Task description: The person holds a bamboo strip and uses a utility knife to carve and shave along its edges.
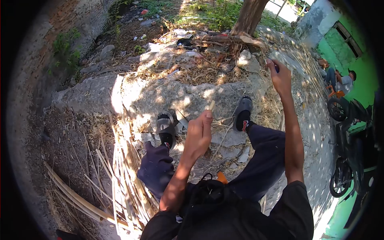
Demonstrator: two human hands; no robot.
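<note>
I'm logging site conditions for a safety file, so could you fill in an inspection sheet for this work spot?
Surface: rough, uneven stone between the feet and beyond, patched with sun and shade.
Job's things: a short pale stick; a small dark object, identity unclear; long pale sticks piled beside the left leg.
Clutter: dry straw and scraps ahead of the feet.
Grippers: bare left hand grips the short stick; bare right hand, raised, is closed on the dark object.
Cables: nothing seen.
Surroundings: tree trunk ahead; green wall, motorbike and seated person to the right.
</note>
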